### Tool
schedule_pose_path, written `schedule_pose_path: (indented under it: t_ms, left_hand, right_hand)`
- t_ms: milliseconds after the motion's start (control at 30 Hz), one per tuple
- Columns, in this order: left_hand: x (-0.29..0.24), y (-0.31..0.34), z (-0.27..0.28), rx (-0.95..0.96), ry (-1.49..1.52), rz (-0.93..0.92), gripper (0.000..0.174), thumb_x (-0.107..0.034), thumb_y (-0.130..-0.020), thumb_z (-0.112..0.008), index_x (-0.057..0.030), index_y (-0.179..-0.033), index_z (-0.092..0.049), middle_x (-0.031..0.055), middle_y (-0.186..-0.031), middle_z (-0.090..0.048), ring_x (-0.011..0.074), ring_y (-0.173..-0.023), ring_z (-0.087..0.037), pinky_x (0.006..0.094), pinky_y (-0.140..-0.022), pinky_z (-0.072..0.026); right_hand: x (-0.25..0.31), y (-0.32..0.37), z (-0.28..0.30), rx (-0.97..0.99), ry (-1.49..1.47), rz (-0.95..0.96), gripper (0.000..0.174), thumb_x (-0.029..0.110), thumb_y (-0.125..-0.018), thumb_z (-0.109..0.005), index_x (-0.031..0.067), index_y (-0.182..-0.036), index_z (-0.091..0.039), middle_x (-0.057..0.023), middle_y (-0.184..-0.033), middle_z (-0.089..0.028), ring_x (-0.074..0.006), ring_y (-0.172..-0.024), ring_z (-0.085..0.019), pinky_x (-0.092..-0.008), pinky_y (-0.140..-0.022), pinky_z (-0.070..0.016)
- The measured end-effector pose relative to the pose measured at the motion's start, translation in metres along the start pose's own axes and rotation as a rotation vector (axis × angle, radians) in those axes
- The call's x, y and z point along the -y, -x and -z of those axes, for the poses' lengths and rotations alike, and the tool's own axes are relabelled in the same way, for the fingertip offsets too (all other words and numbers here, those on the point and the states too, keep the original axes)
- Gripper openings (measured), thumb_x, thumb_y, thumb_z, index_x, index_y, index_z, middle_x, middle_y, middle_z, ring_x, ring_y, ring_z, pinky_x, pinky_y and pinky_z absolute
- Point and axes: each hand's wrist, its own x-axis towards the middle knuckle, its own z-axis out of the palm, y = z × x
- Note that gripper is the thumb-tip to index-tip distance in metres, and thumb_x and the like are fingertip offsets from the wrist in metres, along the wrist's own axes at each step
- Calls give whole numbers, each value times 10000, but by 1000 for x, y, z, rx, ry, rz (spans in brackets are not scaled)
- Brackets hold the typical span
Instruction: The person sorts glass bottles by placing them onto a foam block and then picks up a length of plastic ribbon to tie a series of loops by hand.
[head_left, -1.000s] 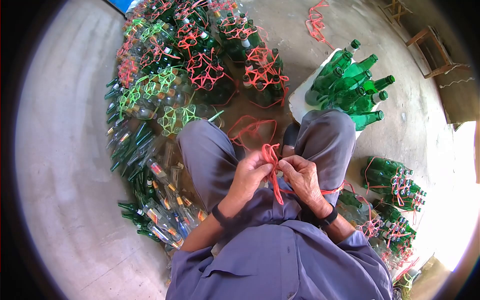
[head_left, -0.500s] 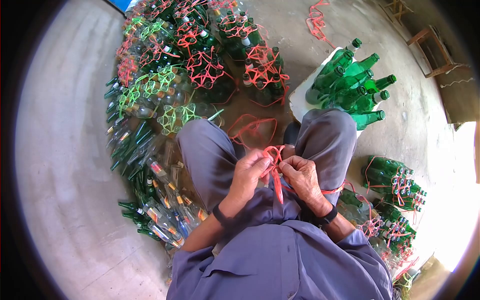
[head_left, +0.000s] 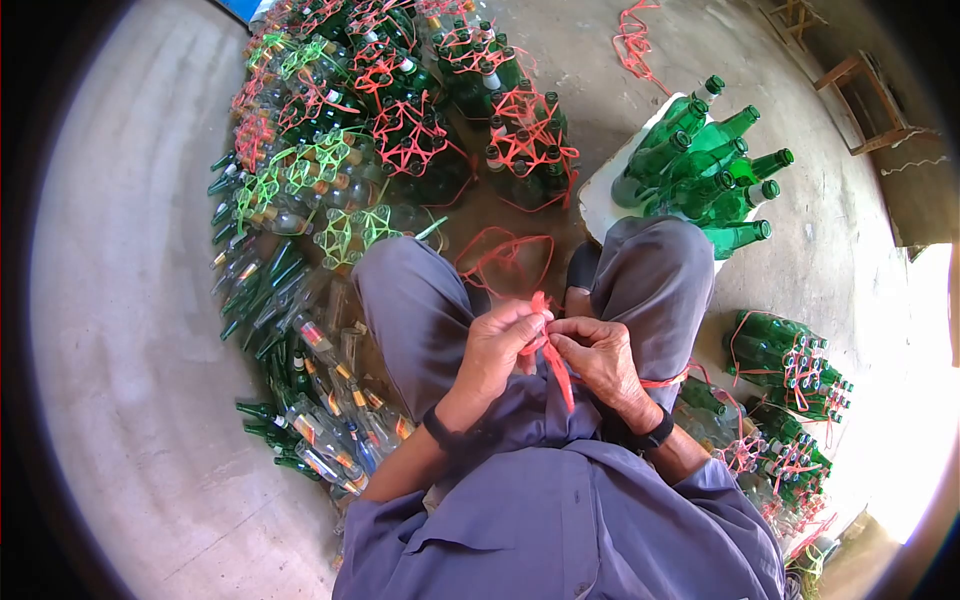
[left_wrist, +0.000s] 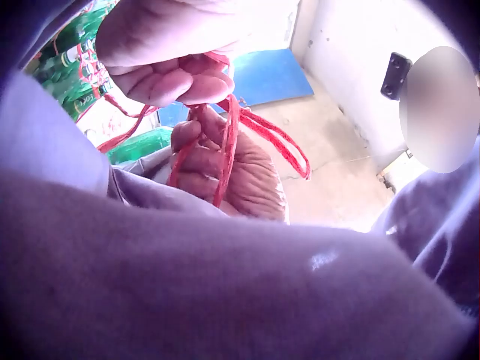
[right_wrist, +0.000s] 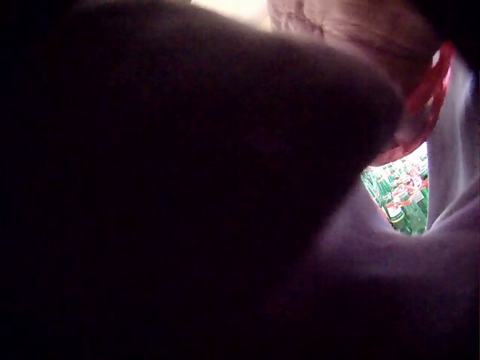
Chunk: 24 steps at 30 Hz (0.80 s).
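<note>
In the head view both hands meet over the lap, working a bunch of red plastic twine (head_left: 562,385). My left hand (head_left: 497,345) pinches it between thumb and forefinger. From the other side, my right hand (head_left: 602,358) pinches the twine close to the left fingertips. A strand runs from the right hand over the right thigh toward bottles at the right. The left wrist view shows a loop of red twine (left_wrist: 281,142) hanging out beside the curled fingers. Dark sleeve and shadow cover most of the right wrist view, with some red twine (right_wrist: 431,101) at its right edge.
Green bottles (head_left: 700,165) stand on a white board (head_left: 600,200) beyond the right knee. Bundles netted with red twine (head_left: 410,145) fill the far left, and loose bottles (head_left: 325,440) lie by the left leg. Tied green bottles (head_left: 775,350) lie at the right.
The loops standing above the fingers have drawn down to a small tuft. The right fingers have shifted slightly left, nearer the left hand; the hanging twine end has swung right.
</note>
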Motion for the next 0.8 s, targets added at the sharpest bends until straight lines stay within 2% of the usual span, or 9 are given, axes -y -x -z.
schedule_pose_path:
  t_ms: [67,200,267,300,367,500,633,733,800]
  left_hand:
    - [-1,0,-1,11,-18,8,179,-148,-982,-651,9,-1049,-706,37,-751,-641,79,-539,-535,218,-446,-434]
    - [-2,-1,1,52,-72,14,169,-133,-979,-653,7,-1050,-712,35,-751,-648,76,-548,-535,217,-453,-426]
    - [-3,-1,1,96,-71,-7,154,-113,-979,-649,7,-1045,-717,28,-753,-654,69,-556,-528,209,-470,-419]
    - [-2,-1,2,96,-70,-8,154,-113,-979,-649,7,-1045,-717,28,-753,-654,69,-556,-528,209,-470,-419]
    - [0,-2,3,138,-54,3,149,-101,-979,-646,14,-1042,-717,28,-776,-665,61,-573,-525,202,-500,-421]
    - [0,-3,3,122,-58,7,145,-92,-976,-646,20,-1043,-710,29,-807,-672,52,-593,-527,199,-527,-434]
    - [-15,-4,4,74,-79,15,186,-143,-989,-626,2,-1087,-688,40,-887,-681,61,-619,-571,200,-537,-437]
    - [-15,-7,18,24,-80,-94,233,-174,-983,-631,-26,-1159,-668,75,-995,-707,98,-635,-632,208,-539,-451]
    - [-21,-7,18,-29,-67,-134,234,-172,-983,-631,-28,-1164,-666,71,-1004,-706,99,-634,-634,207,-538,-449]
  right_hand:
    - [2,0,3,63,149,3,207,132,-956,-679,-44,-1049,-736,-46,-848,-728,-65,-783,-635,-232,-708,-525]
    - [7,0,8,101,107,15,235,184,-971,-676,-31,-1034,-749,-18,-793,-699,-48,-726,-601,-222,-642,-496]
    - [1,-2,12,153,-110,-160,230,198,-968,-682,-9,-1039,-754,6,-744,-659,-26,-659,-540,-202,-564,-430]
    - [2,-2,12,153,-110,-160,230,198,-968,-682,-9,-1039,-754,6,-744,-659,-26,-659,-540,-202,-564,-430]
    - [2,-3,10,172,-92,-206,193,181,-950,-707,14,-1036,-752,26,-712,-619,-13,-618,-486,-188,-525,-371]
    - [-6,-7,10,132,-143,-216,170,165,-935,-728,10,-1005,-735,13,-718,-634,-22,-585,-496,-192,-502,-370]
    - [-6,-7,12,94,-201,-212,153,141,-916,-748,-2,-934,-697,-19,-723,-657,-41,-525,-498,-204,-464,-361]
    - [-7,-7,13,72,-212,-201,149,126,-914,-746,-6,-916,-677,-32,-725,-665,-44,-508,-498,-205,-450,-357]
    - [-7,-8,14,76,-206,-198,146,118,-914,-744,-6,-915,-668,-35,-727,-667,-43,-508,-499,-202,-449,-357]
